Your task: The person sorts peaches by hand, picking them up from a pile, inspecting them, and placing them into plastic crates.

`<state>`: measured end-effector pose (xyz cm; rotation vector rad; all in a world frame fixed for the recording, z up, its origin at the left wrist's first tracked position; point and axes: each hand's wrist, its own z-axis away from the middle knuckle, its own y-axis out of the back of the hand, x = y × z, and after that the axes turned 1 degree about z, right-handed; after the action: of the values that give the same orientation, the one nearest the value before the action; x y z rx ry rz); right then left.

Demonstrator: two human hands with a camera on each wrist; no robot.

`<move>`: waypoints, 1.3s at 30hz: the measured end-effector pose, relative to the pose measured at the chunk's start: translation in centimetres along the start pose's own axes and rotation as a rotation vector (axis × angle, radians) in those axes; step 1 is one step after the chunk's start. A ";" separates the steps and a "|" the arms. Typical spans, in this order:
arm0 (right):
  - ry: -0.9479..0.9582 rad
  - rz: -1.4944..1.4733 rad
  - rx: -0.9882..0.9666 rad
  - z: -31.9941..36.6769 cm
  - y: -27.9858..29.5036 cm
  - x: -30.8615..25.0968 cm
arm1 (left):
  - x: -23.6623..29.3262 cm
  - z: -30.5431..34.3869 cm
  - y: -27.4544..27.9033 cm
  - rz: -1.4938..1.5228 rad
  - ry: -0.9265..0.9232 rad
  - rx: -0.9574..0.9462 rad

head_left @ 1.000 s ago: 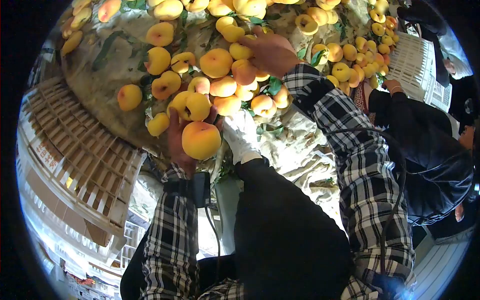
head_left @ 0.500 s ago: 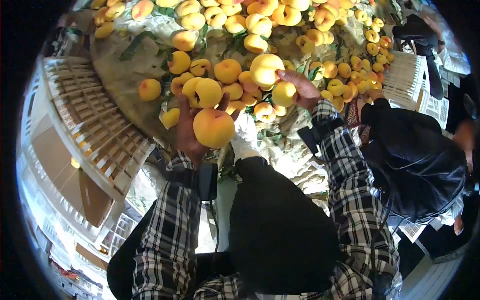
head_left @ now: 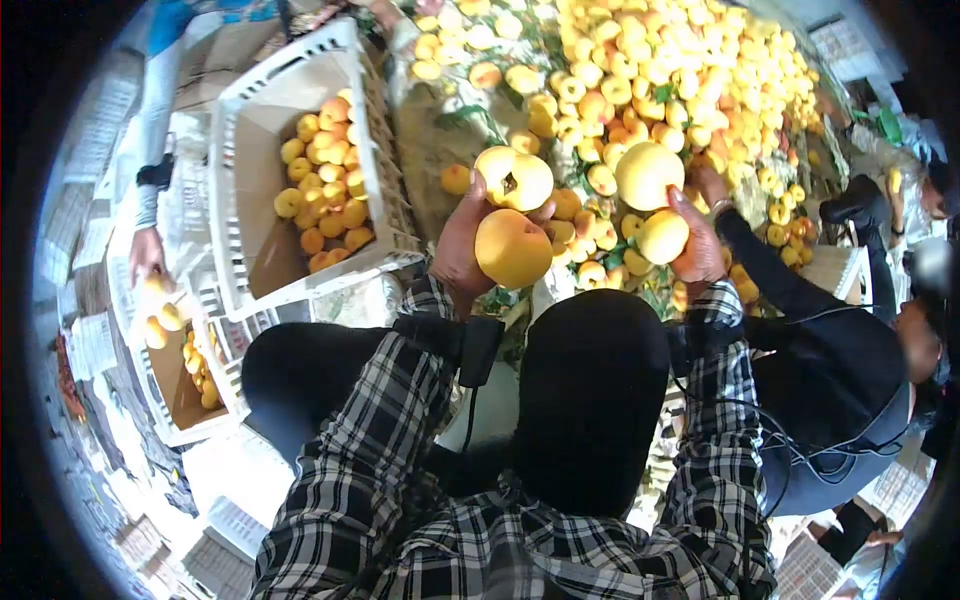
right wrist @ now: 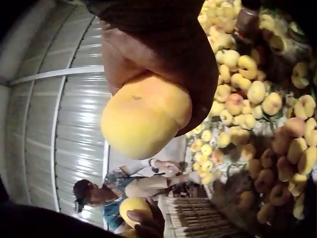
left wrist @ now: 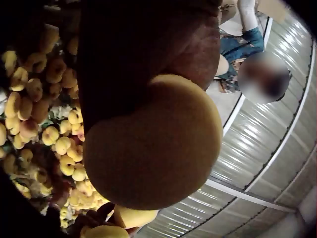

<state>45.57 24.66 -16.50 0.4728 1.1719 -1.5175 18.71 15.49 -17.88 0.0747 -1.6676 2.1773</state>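
Note:
Two yellow flat peaches are in my left hand (head_left: 460,245), gripped between fingers and thumb. The upper peach (head_left: 520,182) shows a dark hollow in its middle; the lower peach (head_left: 513,249) has an orange blush. My right hand (head_left: 702,250) grips two more, a large pale peach (head_left: 650,176) above and a smaller peach (head_left: 662,237) below, its thumb against them. Both hands are raised above my knees, a short way apart. In the left wrist view one held peach (left wrist: 153,144) fills the middle; in the right wrist view a held peach (right wrist: 143,116) hangs below the palm.
A big heap of peaches (head_left: 690,60) covers the ground sheet ahead. On the left stands a white crate (head_left: 228,200) part-filled with peaches, and a second crate (head_left: 160,415) lies nearer. Another person's hand (head_left: 147,252) holds peaches over it. A person in black (head_left: 830,340) sits close on my right.
My right hand has left the peaches on the sheet with two of them and moved back toward me. My left hand still holds its two peaches. The head view has swung, bringing the filled crate in.

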 end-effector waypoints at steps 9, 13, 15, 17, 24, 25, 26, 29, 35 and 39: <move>0.128 0.084 -0.139 6.6 -14.1 -5.1 | 4.8 10.5 -1.2 0.185 -0.124 -0.305; 0.078 0.068 -0.366 7.9 -21.4 -2.4 | 8.9 17.2 -1.0 0.373 -0.223 -0.249; 0.107 0.079 -0.346 9.7 -25.8 0.2 | 11.4 21.8 0.0 0.380 -0.320 -0.239; 0.060 0.121 -0.391 9.2 -27.6 2.9 | 14.5 25.5 2.9 0.409 -0.572 -0.161; -0.133 0.126 -0.354 6.7 -28.3 8.8 | 25.5 36.3 17.6 0.421 -1.031 0.530; -0.096 0.148 -0.356 6.8 -28.7 9.0 | 26.4 37.5 19.4 0.364 -1.079 0.569; -0.110 0.171 -0.378 6.7 -28.9 8.6 | 27.3 38.3 22.7 0.306 -1.125 0.610; -0.081 0.236 -0.364 5.6 -27.8 8.9 | 28.7 41.1 33.9 -0.232 -1.275 0.831; -0.135 0.305 -0.282 4.3 -28.4 9.1 | 27.7 41.7 25.2 0.389 -1.319 0.468; -0.176 0.239 -0.254 3.9 -28.8 9.9 | 27.5 42.0 24.6 0.556 -1.238 0.379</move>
<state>17.55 13.46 -10.76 0.2893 1.1084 -1.1629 -23.12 -21.51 -20.69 1.4805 -1.8784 3.1394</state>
